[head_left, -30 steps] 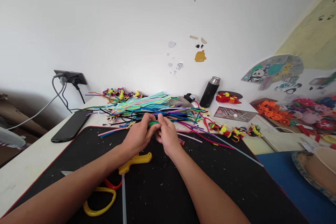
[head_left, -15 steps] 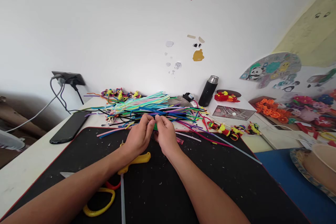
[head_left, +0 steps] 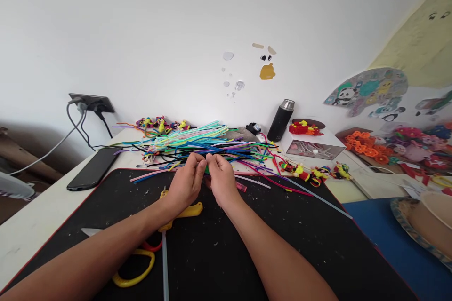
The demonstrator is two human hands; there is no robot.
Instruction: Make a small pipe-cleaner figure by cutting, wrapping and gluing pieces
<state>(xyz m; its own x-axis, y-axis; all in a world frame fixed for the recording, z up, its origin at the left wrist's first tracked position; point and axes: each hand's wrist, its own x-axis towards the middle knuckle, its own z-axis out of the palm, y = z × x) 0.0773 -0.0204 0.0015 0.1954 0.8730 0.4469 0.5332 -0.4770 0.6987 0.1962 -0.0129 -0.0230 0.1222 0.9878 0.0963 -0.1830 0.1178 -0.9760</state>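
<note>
My left hand (head_left: 186, 182) and my right hand (head_left: 222, 182) meet over the far part of the black mat (head_left: 219, 263), both with fingers pinched. Between them shows a small bit of a green pipe cleaner (head_left: 207, 169), mostly covered by my fingers. Just behind lies a big pile of coloured pipe cleaners (head_left: 197, 137). Under my left wrist rests a yellow glue gun (head_left: 190, 210) with a clear glue stick (head_left: 165, 268) sticking out toward me. Scissors with yellow and red handles (head_left: 136, 282) lie partly beneath my left forearm.
A phone (head_left: 93, 169) lies at the left, below a wall socket (head_left: 92, 102). A black flask (head_left: 281, 120) and a white box (head_left: 314, 146) stand at the back right. Small pipe-cleaner figures (head_left: 319, 176) lie near the box. A blue surface (head_left: 374, 225) holds a bowl (head_left: 436, 225).
Both hands stay together in nearly the same place, with slight finger movement. Less of the green piece shows between them now. The view has shifted a little.
</note>
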